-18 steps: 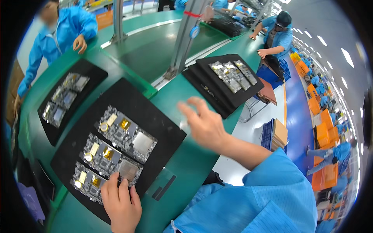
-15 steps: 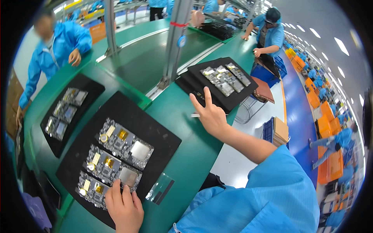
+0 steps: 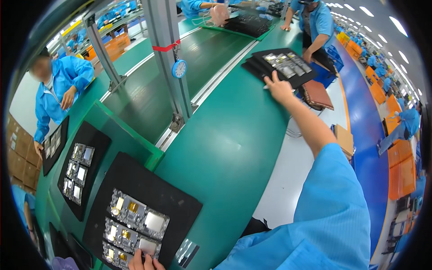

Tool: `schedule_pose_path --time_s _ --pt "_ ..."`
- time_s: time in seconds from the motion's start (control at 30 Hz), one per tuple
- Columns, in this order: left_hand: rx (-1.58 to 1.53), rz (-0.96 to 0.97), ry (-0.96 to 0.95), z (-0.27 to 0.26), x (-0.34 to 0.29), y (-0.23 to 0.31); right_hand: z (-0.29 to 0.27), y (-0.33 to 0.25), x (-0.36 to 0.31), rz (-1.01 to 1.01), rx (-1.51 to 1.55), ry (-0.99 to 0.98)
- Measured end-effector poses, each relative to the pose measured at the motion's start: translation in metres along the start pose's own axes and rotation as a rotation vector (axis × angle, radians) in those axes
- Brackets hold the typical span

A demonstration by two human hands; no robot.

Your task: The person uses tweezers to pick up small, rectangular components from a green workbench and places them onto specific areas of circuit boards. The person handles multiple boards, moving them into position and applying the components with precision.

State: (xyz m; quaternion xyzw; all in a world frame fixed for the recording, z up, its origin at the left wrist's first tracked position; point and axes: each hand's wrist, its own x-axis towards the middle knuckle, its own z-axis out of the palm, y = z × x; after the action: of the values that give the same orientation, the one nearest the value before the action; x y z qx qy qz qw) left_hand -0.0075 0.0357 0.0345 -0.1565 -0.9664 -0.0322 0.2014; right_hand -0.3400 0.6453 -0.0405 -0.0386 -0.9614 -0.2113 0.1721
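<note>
right hand (image 3: 279, 87) reaches the far tray (image 3: 281, 65), fingers spread, nothing gripped; left hand (image 3: 145, 262) fingertips rest flat on the boards (image 3: 132, 229). best grip the tray's edge, clear of its boards.

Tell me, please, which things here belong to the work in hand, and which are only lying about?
In hand:
left hand on near black tray of circuit boards
right hand at far black tray

Lying about:
blue round timer
brown notebook
middle black tray
</note>
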Motion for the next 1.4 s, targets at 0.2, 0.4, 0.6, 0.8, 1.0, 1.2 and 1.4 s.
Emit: schedule_pose_path --time_s 0.2,0.4,0.6,0.8,1.0,1.2,1.4 --pt "0.073 -0.026 -0.022 -0.002 0.001 0.009 0.079 0.093 0.074 -0.240 0.010 0.108" --pt "0.069 0.025 -0.132 -0.004 0.017 0.019 0.130 0.148 0.109 -0.302 -0.001 0.173" --pt "0.081 -0.002 -0.231 -0.006 0.035 0.030 0.161 0.178 0.136 -0.057 -0.270 0.165" --pt "0.036 -0.162 -0.128 0.001 0.017 0.029 0.155 0.154 0.148 0.168 -0.353 0.167" --pt "0.001 -0.253 -0.014 0.011 -0.008 0.003 0.115 0.111 0.066 0.063 0.117 0.412" --pt "-0.047 -0.093 -0.027 0.003 -0.020 -0.012 -0.047 -0.002 -0.022 0.092 0.643 0.438" --pt "-0.155 0.045 0.100 0.016 -0.020 -0.023 -0.203 -0.185 -0.116 0.089 2.204 -0.290"
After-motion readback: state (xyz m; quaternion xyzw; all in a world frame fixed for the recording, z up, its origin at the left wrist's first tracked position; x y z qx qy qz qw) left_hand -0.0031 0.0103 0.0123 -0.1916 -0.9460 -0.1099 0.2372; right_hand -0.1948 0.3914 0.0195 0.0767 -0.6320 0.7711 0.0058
